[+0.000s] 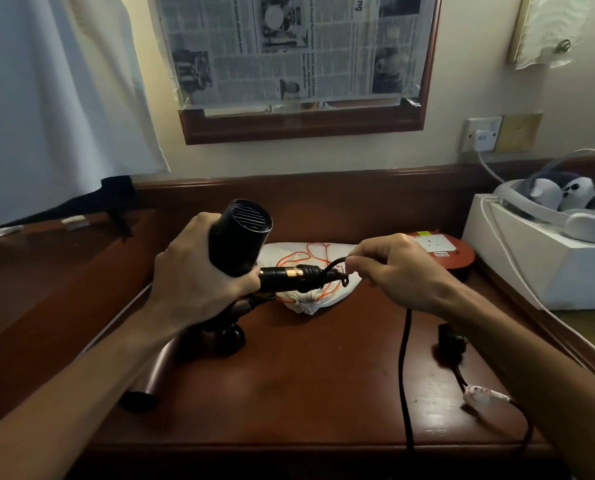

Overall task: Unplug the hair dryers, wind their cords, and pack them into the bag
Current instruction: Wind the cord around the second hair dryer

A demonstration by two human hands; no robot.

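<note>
My left hand (199, 271) grips a black hair dryer (240, 237) above the brown desk (306, 375), barrel pointing up and away. Its folded handle (289, 273) sticks out to the right, with a few turns of black cord wound on it. My right hand (403, 268) pinches that cord (405, 358) just right of the handle; the rest hangs down over the desk's front edge. A second, brown hair dryer (157, 372) lies on the desk under my left arm. A white drawstring bag (310, 299) with orange string lies behind the handle.
A black plug (450, 341) and a tagged cord lie at the desk's right. A red extension socket (441, 251) sits at the back. To the right stands a white box (538, 265) holding a headset, its cable running to a wall socket (481, 133).
</note>
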